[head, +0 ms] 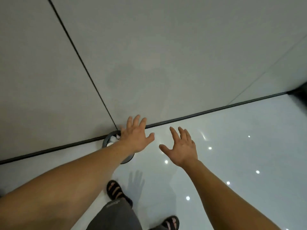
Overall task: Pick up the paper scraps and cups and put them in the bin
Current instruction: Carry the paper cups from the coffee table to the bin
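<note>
Looking down on a glossy white floor (232,130) dotted with small bright light reflections. It meets pale grey wall panels (166,47) along a dark skirting strip (216,108). One black seam (79,58) runs down the wall to the strip.

The bin (105,141), round and dark grey, stands on the floor against the strip where the seam ends. Most of it is covered by the left forearm and wrist. White paper scraps (113,138) show inside. A pale round shape beside them is too small to identify. A dark object (300,92) at the right edge is cut off.

The left hand (136,138) is over the bin, back up, fingers straight and spread, holding nothing. The right hand (182,146) is beside it over bare floor in the same pose, also holding nothing. Below are grey shorts (116,216) and black sandals (114,190).
</note>
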Demonstrator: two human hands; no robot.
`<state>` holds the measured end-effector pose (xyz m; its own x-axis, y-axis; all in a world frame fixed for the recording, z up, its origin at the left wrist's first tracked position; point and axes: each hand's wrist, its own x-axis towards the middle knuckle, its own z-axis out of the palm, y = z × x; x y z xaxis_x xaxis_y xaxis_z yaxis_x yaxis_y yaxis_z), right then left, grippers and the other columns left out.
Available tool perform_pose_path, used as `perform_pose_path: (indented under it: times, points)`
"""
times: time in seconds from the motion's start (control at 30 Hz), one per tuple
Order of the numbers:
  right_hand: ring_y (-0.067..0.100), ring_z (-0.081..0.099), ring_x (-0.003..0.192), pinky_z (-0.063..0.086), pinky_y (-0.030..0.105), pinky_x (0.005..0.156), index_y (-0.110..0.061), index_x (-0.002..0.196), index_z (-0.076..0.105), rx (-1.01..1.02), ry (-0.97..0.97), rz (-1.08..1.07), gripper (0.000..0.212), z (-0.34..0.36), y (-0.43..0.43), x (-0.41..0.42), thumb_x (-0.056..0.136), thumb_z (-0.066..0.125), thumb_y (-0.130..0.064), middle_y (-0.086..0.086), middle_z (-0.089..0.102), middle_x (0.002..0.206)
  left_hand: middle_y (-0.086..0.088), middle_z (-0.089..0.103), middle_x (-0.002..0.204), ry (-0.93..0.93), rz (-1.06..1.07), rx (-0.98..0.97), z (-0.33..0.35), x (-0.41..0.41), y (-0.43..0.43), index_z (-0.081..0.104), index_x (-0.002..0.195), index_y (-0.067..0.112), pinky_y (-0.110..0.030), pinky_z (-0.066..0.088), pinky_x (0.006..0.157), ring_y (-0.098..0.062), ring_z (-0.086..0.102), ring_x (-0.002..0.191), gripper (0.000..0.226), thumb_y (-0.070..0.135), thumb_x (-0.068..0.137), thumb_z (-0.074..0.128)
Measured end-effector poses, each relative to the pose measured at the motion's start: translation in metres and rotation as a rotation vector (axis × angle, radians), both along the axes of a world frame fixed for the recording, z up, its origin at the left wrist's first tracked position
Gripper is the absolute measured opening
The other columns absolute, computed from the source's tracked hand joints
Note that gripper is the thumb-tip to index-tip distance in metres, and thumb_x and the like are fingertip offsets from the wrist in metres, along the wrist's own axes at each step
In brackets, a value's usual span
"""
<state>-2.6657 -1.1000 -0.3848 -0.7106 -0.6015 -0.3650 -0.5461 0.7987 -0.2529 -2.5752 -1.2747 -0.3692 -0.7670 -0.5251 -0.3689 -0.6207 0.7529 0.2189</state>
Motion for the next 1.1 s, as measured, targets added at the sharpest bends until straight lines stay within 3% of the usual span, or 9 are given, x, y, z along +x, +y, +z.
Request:
perform_pose_path:
  times: [0.43, 0.9, 1.1]
  points:
    - [0.025, -0.006, 0.15, 0.013, 0.049, 0.117, -0.036, 0.154, 0.004, -0.037, 0.096, -0.647, 0.088, 0.092, 0.342, -0.035, 0.084, 0.038, -0.076, 0.002, 0.001, 0.164, 0.004, 0.001, 0.16, 0.161, -0.566, -0.06, 0.1, -0.15, 0.294, 0.01, 0.15, 0.029, -0.055, 0.013, 0.112, -0.025, 0.0, 0.146, 0.076, 0.068, 0.088, 0.032]
    - [0.023, -0.003, 0.15, 0.015, 0.047, 0.117, -0.035, 0.155, 0.007, 0.005, 0.134, -1.148, 0.087, 0.112, 0.536, -0.098, 0.084, 0.039, -0.075, 0.002, 0.004, 0.163, 0.002, 0.005, 0.16, 0.226, -1.008, 0.067, 0.113, -0.328, 0.512, 0.013, 0.151, 0.027, -0.055, 0.015, 0.112, -0.026, 0.002, 0.146, 0.077, 0.066, 0.088, 0.034]
    - [0.023, -0.002, 0.15, 0.016, 0.046, 0.116, -0.035, 0.154, 0.009, 0.037, 0.114, -1.35, 0.087, 0.111, 0.604, -0.105, 0.084, 0.041, -0.074, 0.002, 0.005, 0.163, 0.002, 0.005, 0.16, 0.216, -1.227, 0.108, 0.121, -0.366, 0.617, 0.014, 0.15, 0.028, -0.054, 0.014, 0.113, -0.026, 0.001, 0.146, 0.076, 0.066, 0.088, 0.035]
